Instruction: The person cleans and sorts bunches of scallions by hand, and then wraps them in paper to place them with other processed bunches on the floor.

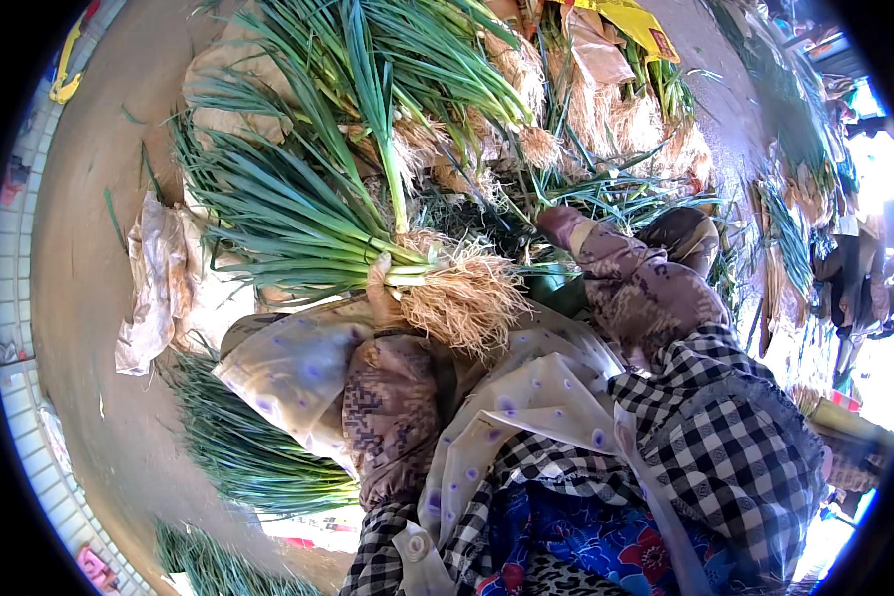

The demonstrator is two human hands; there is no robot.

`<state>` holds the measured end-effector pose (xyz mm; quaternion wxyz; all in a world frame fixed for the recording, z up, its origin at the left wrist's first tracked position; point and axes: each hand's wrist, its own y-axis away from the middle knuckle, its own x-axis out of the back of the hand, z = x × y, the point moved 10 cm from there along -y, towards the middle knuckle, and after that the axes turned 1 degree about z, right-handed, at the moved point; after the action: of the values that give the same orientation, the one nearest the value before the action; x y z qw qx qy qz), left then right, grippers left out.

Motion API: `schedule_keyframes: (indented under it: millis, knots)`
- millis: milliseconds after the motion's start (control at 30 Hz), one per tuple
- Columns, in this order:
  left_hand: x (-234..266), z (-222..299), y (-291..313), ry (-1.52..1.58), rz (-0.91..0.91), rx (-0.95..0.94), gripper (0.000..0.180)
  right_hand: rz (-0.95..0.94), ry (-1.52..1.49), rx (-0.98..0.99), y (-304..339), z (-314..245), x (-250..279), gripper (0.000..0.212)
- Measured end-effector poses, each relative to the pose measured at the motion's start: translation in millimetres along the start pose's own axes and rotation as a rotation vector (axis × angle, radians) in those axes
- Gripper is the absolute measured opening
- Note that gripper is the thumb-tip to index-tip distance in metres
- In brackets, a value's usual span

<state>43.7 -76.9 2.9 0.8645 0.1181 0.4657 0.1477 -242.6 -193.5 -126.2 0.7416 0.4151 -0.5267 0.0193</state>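
Dusty brown ground [79, 248] spreads around you. Your left hand [379, 288] is wrapped around the green onions [308, 233] near their base, over your spotted apron [303, 372], pale roots [467, 298] fanning rightward. Your right hand [562, 226] reaches toward loose leaves [631, 189]; I cannot tell whether it grips any. You seem to be gathering a bunch; adding stems calls for a firm left hold.

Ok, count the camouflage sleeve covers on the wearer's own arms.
2: the left sleeve cover, just below the left hand holding a green-leaved, rooted bunch; the right sleeve cover, beside the right hand. Both are plainly visible.
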Motion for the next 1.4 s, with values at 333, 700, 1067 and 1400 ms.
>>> schedule_keyframes:
  millis: [333,700,1067,1400]
  knots:
    - [104.3,1.9,-9.6,0.099,-0.336,0.147,0.055,0.059,-1.766,0.45,-1.6,-147.5,207.7,0.043]
    - [23.9,3.1,24.8,0.219,-0.008,0.095,0.039,0.249,-1.753,0.462,-2.7,-177.3,304.1,0.031]
    - [1.2,-32.5,19.5,0.133,0.111,0.195,0.029,0.74,-1.224,0.074,-30.9,-116.3,231.4,0.039]
    - [48.6,-33.8,-1.7,0.106,0.052,0.117,0.035,0.213,-2.098,0.216,-61.6,-131.0,225.5,0.021]
